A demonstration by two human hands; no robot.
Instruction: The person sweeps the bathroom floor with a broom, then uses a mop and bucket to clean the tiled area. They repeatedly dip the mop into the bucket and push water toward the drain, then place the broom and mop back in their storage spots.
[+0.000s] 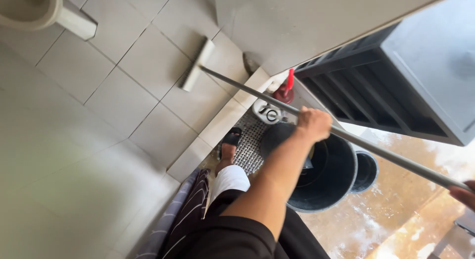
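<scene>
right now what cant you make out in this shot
All in the head view:
- Right hand: cut off by the right edge; its grip on the long pole is mostly out of view.
- Large black bucket: the left hand and forearm cover part of its inside; contents unclear.
- Red-handled plunger: its base is partly hidden behind the pole.
- Squeegee head: its underside does not show.
- Smaller bucket: mostly behind the large one.

One head-worn view; tilted steeply down over the tiled floor (99, 140); close to the arms.
</scene>
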